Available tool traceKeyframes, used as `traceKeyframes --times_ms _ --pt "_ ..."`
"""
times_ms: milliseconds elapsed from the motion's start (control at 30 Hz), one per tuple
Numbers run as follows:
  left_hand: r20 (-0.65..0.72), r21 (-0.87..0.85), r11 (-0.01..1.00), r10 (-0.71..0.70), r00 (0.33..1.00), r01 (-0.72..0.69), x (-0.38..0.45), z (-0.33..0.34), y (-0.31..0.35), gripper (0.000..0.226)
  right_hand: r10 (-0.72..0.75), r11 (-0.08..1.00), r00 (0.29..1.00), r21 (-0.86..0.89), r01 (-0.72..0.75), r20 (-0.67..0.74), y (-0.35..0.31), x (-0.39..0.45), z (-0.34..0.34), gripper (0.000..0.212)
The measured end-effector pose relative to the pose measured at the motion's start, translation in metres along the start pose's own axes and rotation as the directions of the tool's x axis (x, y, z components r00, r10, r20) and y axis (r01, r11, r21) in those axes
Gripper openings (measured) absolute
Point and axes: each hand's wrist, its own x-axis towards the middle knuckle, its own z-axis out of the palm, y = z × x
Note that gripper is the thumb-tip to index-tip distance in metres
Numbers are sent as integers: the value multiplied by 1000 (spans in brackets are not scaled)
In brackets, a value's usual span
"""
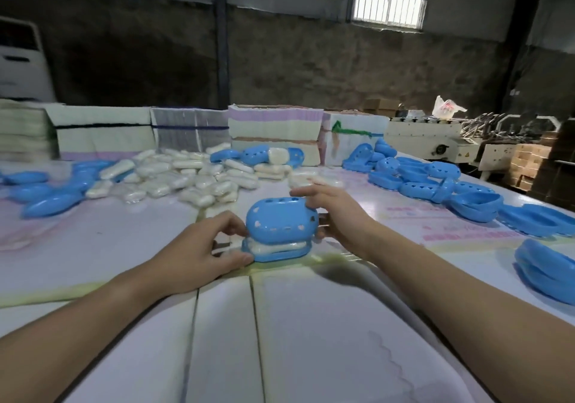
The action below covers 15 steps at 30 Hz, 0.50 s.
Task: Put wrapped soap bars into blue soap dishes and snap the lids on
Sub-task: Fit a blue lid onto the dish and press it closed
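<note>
A blue soap dish base (280,255) sits on the table in front of me with a white wrapped soap bar (273,247) lying in it. A blue perforated lid (280,223) is tilted over the bar, with a gap along its near edge. My left hand (199,250) pinches the dish's left end, thumb on the base and fingers at the lid's edge. My right hand (336,213) holds the lid's right end, fingers curled over its top. A heap of wrapped soap bars (186,175) lies farther back.
Loose blue dish bases and lids (435,178) are piled at the right; more blue parts (46,194) lie at the left. Two blue halves (544,265) lie near the right edge. Stacks of flat printed sheets (273,135) line the table's far side.
</note>
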Motion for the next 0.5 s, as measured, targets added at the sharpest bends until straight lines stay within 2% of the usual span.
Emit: traceKeyframes --times_ms 67,100,200,300,367,500 --pt "-17 -34 999 -6 1000 5 0 0 -2 33 -96 963 994 -258 81 -48 4 1 1 27" --pt "-14 -47 999 -12 1000 11 0 0 -1 34 -115 941 993 -324 97 -37 6 2 1 24" --pt "-5 -46 999 -6 1000 6 -1 -1 0 36 -72 910 989 -398 119 130 11 1 0 20" --pt "-4 -25 1000 -13 1000 13 -1 -1 -1 38 -49 820 961 -538 194 271 12 -2 -3 46" --pt "0 -21 999 -29 1000 29 -1 -1 -2 40 -70 783 954 -576 234 292 11 -2 -4 52" --pt "24 -54 998 -43 999 44 -1 -2 -2 49 -124 816 938 -505 282 324 11 -3 1 44"
